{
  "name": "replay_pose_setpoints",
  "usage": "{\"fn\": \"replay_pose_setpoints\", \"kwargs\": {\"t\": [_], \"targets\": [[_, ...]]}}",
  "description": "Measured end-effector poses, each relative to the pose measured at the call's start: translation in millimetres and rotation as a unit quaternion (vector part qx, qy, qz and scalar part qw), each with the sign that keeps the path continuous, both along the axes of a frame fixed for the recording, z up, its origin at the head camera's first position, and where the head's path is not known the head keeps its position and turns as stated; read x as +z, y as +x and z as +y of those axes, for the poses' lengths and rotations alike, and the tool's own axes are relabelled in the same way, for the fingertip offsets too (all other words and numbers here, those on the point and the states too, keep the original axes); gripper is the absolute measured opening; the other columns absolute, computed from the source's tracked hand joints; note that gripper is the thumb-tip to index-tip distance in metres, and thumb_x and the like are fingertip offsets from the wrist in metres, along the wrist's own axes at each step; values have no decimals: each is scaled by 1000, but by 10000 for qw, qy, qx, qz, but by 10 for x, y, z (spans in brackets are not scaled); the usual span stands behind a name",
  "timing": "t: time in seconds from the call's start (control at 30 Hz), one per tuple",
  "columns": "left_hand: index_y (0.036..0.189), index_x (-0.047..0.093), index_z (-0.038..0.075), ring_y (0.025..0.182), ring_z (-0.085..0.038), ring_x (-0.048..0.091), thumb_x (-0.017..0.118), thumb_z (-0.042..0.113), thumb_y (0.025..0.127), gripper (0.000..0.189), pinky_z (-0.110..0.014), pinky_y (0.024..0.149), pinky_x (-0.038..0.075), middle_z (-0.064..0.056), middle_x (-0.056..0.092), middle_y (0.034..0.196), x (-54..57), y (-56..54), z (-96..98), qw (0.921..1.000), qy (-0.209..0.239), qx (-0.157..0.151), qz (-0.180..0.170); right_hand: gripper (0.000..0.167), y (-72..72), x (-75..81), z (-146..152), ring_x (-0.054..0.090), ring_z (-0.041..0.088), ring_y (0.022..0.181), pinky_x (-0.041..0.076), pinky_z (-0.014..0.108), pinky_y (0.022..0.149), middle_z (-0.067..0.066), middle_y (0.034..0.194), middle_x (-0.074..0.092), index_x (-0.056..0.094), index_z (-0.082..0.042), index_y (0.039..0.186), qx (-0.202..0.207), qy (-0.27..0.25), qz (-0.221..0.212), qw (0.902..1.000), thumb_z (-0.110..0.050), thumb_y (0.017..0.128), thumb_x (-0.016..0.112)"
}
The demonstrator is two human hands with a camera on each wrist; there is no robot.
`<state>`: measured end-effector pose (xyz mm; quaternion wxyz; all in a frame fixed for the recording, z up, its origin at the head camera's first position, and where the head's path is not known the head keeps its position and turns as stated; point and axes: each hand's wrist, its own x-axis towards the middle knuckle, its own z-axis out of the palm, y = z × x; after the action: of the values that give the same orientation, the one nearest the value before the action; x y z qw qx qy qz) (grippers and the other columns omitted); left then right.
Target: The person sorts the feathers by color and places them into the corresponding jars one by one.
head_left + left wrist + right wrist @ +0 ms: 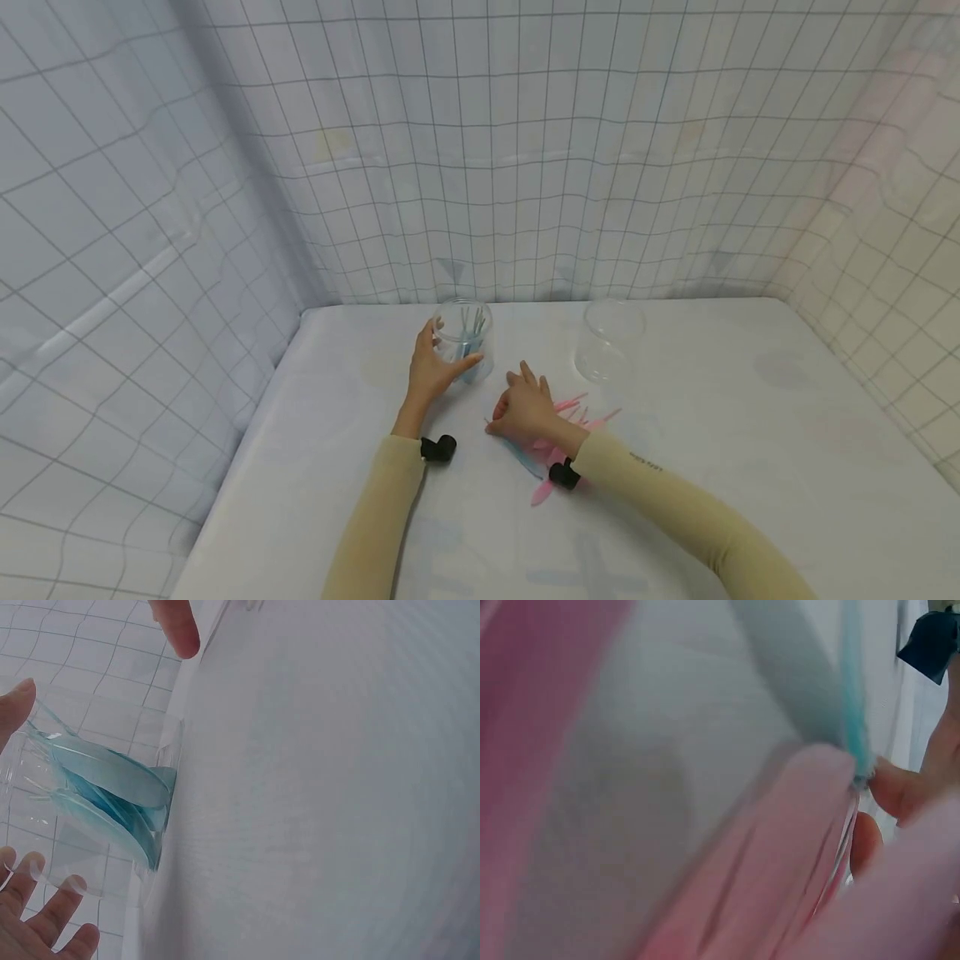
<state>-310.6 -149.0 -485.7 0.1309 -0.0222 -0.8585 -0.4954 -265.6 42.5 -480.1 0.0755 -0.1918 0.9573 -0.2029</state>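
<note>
My left hand [433,367] holds a clear jar [486,343] at its side, thumb in front and fingers on the left. Several blue feathers [112,769] stand inside it, thin quills up. Right of the jar, my right hand [525,410] pinches the quill end of a blue feather [522,458] between thumb and finger. That blue feather [853,690] also shows in the right wrist view, at the fingertips. Beneath the right hand and wrist lies a heap of pink feathers [542,493], partly hidden by them.
A second clear jar [609,346] stands at the back of the table [712,417], right of the first, with no feathers visible in it. White cloth walls with a grid [525,167] rise behind the table and at both sides. Each wrist wears a black camera [442,448].
</note>
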Motion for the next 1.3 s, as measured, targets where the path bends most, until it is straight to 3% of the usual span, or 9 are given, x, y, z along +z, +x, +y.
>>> {"fn": "replay_pose_setpoints", "kwargs": {"t": [0.17,0.43,0.67,0.8,0.97,1.1,1.2,1.3], "targets": [[147,26,15,125,-30,39,82,49,69,101,-51,97,37,-10,34,144,-8,9,5,10000,-34,41,-1,20,64,75,-35,13,36,140,13,60,107,19,141,43,68,-27,61,215,432,369,9982,-36,74,78],[148,26,14,124,-31,40,80,52,69,103,-52,97,37,-12,34,144,-14,9,-9,9999,-42,15,114,17,111,121,-80,15,37,140,15,62,106,21,139,44,70,-21,66,321,566,183,9977,-29,80,74],[149,24,13,125,-32,39,80,52,70,104,-53,97,37,-13,32,145,4,13,-10,10000,-16,-32,75,18,169,121,-109,13,39,139,15,61,106,24,140,41,68,-14,71,624,883,280,9937,-21,88,64],[148,24,13,125,-32,39,80,53,69,105,-52,97,37,-14,33,145,-11,15,9,10000,-54,-9,11,18,149,121,-82,12,41,139,13,61,106,24,141,39,68,-13,76,555,681,24,9961,-21,90,61],[147,26,13,125,-32,39,80,52,69,103,-53,97,37,-14,33,145,-25,19,16,10000,-42,-1,49,18,11,243,2,12,46,137,14,63,105,26,139,40,72,-8,88,406,-488,-432,9971,-21,92,61],[147,25,13,124,-32,39,81,51,69,103,-53,96,37,-14,32,145,-27,11,13,10000,-27,-13,94,25,-133,411,76,6,43,139,12,59,107,25,145,32,70,-1,104,137,-1794,-1018,9784,-21,96,57],[147,26,13,123,-33,40,81,50,69,103,-52,95,38,-14,33,144,-21,4,12,9999,-42,-15,109,32,-224,551,112,6,36,141,13,56,109,18,152,23,62,3,114,-217,-2682,-1563,9503,-24,100,50],[147,26,13,122,-33,41,81,50,69,103,-52,95,38,-14,35,143,-11,-2,15,9999,-56,7,133,38,-313,686,123,15,32,140,17,53,109,16,152,23,53,5,121,-483,-3414,-1824,9208,-27,102,44]]}}
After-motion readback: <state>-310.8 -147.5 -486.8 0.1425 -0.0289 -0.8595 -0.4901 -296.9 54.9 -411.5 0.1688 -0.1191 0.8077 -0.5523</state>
